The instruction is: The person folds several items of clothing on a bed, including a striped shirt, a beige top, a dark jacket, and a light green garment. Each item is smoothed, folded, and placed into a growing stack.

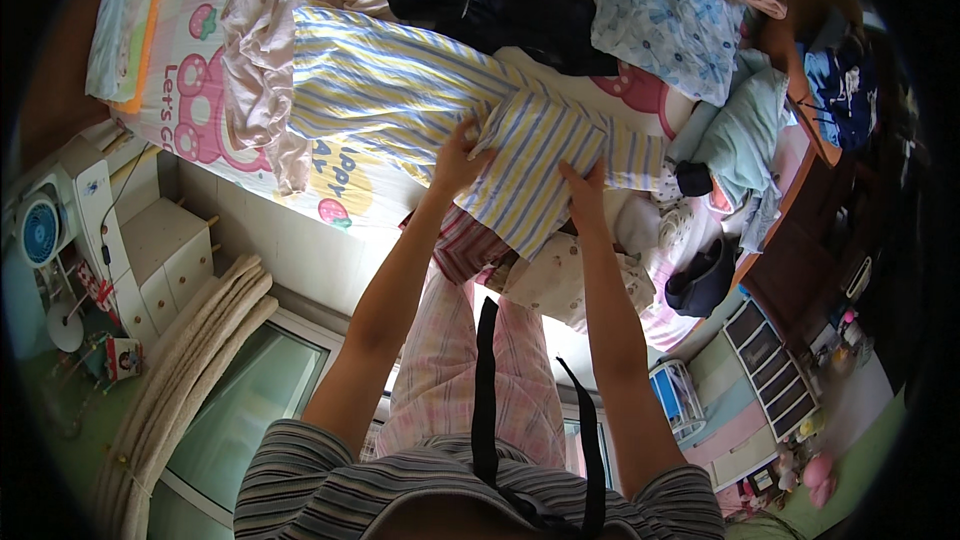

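Note:
A yellow, blue and white striped cloth garment (382, 78) lies spread across the bed, with one part folded over its right end. My left hand (459, 163) pinches the left edge of that folded part. On its other side, my right hand (586, 191) holds the right edge, the thumb on top and the other fingers partly hidden. Below the fold lie a dark red striped cloth (469, 243) and a cream cloth with a small print (551, 281), close to my legs.
The bed sheet (161, 131) is printed with pink figures. Around the garment lie a pale pink cloth (259, 52), a black garment (495, 3), a blue floral cloth (664, 22) and a mint towel (739, 123). White drawers (180, 273) and a small fan (41, 228) stand left.

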Motion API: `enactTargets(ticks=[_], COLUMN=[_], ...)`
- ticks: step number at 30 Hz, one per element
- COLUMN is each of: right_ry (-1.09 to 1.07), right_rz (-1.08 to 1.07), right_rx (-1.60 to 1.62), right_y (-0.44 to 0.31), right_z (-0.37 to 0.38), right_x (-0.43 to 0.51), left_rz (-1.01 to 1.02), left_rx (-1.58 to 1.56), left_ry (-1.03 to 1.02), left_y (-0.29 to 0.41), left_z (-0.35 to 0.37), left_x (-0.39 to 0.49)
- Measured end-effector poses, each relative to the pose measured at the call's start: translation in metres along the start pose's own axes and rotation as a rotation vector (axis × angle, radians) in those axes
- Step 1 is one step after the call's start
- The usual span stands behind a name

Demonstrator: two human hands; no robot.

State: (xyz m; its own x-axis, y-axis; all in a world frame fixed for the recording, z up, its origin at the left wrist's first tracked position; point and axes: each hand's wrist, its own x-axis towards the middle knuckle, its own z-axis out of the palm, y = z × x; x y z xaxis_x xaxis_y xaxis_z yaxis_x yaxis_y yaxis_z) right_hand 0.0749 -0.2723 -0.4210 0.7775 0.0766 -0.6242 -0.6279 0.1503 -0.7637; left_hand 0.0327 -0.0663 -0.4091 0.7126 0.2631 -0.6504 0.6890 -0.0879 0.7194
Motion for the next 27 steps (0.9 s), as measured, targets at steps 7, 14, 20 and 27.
enactTargets(ticks=[7, 14, 20, 27], right_ry=[0.848, 0.480, 0.182, 0.330], right_rz=[-0.249, -0.047, 0.203, -0.212], right_rx=[-0.848, 0.106, 0.567, -0.057], right_y=[0.007, 0.010, 0.018, -0.016], right_z=[-0.010, -0.035, -0.049, -0.019], right_x=[-0.011, 0.004, 0.014, -0.029], left_rz=[0.907, 0.620, 0.637, 0.623], left_rx=[0.743, 0.845, 0.829, 0.709], left_ry=[-0.058, 0.101, 0.177, 0.151], left_y=[0.028, 0.027, 0.028, 0.024], left_z=[0.066, 0.109, 0.107, 0.080], left_x=[-0.043, -0.018, -0.019, -0.017])
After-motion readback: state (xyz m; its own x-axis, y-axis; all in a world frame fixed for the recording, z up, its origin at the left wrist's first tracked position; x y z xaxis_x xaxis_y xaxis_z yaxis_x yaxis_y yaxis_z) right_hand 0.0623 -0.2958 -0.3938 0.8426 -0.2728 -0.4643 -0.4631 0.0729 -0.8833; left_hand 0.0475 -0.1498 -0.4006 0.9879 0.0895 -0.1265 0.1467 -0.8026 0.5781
